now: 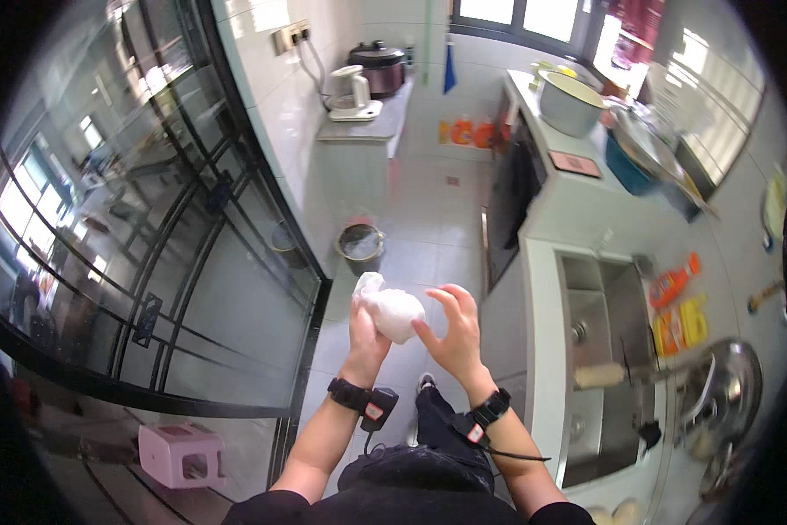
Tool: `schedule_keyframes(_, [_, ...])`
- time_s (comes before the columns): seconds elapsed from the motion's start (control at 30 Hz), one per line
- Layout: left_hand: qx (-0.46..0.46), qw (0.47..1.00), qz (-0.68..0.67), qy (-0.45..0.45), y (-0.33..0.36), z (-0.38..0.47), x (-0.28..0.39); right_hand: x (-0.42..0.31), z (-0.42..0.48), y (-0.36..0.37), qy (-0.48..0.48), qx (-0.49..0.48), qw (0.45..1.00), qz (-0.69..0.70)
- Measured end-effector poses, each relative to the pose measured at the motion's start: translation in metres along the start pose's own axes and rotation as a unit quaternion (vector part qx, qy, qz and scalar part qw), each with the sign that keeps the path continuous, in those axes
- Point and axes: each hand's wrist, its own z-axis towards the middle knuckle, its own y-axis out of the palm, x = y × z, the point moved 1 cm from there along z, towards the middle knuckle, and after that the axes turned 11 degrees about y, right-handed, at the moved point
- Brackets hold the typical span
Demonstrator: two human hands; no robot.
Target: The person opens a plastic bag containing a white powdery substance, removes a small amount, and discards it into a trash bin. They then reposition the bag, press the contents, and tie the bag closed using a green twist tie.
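My left hand grips a white bundle that looks like a bunched-up thin plastic bag. A twisted end sticks up at its upper left, and what is inside cannot be seen. To the bundle's right is my right hand, with its fingers spread and curved. The right thumb tip reaches the bundle's edge; whether it presses on it is hard to tell. Both hands are in front of my body, over the tiled floor.
A trash bin with a liner stands beyond my hands. A glass sliding door runs along the left, with a pink stool near it. On the right are a steel sink, a phone and a large pot on the counter.
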Motion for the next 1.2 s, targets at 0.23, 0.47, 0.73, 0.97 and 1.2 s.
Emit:
schedule_keyframes(0.23, [0.071,0.996,0.021,0.039,0.004,0.103,-0.039,0.066,0.079,0.044,-0.034,-0.123,0.991,0.044])
schedule_keyframes(0.47, [0.174,0.984,0.016,0.02,-0.012,0.153,-0.073,0.116,0.143,0.13,-0.135,-0.203,0.967,-0.077])
schedule_keyframes(0.73, [0.23,0.968,-0.065,-0.073,-0.084,0.278,-0.076,0.165,0.217,0.256,-0.068,-0.343,0.935,-0.067])
schedule_keyframes(0.97, [0.335,0.922,-0.024,-0.196,-0.136,0.37,-0.055,0.222,0.284,0.393,0.172,-0.376,0.91,-0.017])
schedule_keyframes(1.2, [0.458,0.884,0.078,-0.048,-0.249,0.292,0.005,0.388,0.287,0.585,0.249,-0.357,0.893,-0.115])
